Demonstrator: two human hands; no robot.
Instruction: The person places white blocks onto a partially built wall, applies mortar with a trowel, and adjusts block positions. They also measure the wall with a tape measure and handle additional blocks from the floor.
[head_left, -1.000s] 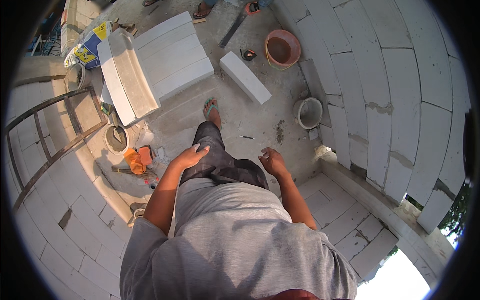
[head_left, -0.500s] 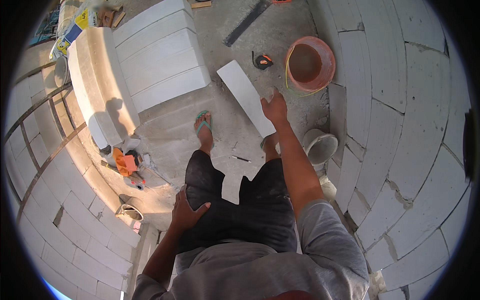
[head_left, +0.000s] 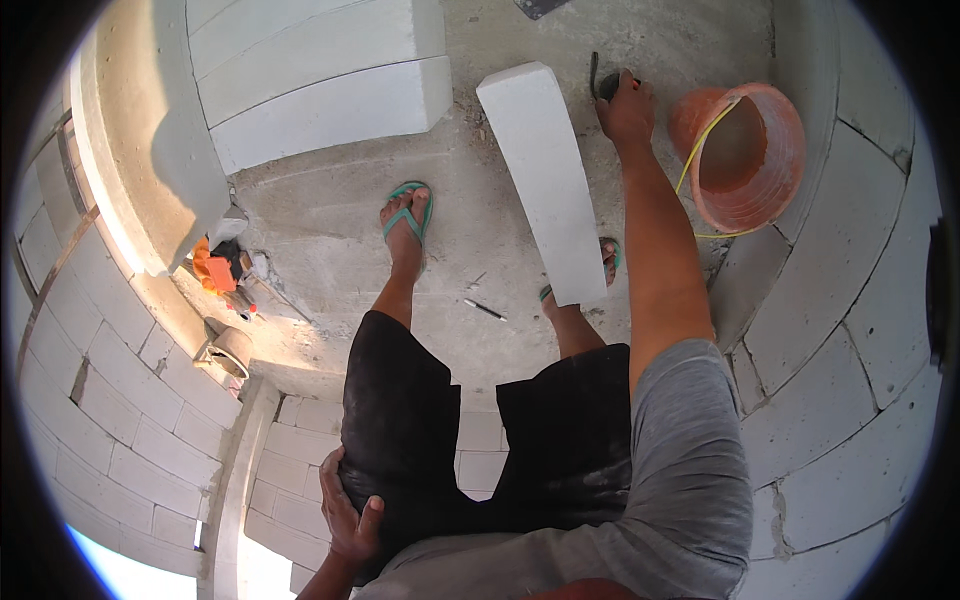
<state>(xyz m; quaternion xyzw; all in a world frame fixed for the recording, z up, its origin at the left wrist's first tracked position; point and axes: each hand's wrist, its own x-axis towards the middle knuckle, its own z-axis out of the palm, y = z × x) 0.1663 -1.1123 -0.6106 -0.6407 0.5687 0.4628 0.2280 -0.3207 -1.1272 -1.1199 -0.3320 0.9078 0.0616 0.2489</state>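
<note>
My right hand (head_left: pixel 626 105) reaches far down to the concrete floor, its fingers curled over a small dark tool (head_left: pixel 603 84) that lies between a long white block (head_left: pixel 545 175) and an orange bucket (head_left: pixel 745 155). The block lies flat on the floor by my right foot. Pressed against the back of my left thigh, on the black shorts, is my left hand (head_left: pixel 350 512) with its fingers spread; it holds nothing. My feet are in green flip-flops (head_left: pixel 408 208).
Stacked white blocks (head_left: pixel 320 80) lie at the top left. An orange power tool (head_left: pixel 220 268) and a small can (head_left: pixel 232 348) sit by the block wall (head_left: pixel 110 390) on the left. A thin pencil-like stick (head_left: pixel 485 310) lies between my feet. A block wall (head_left: pixel 850 330) curves along the right.
I have bent further down. My right hand moved from above the white block to the dark tool beside the bucket. My left hand slid from the front of the thigh to behind it.
</note>
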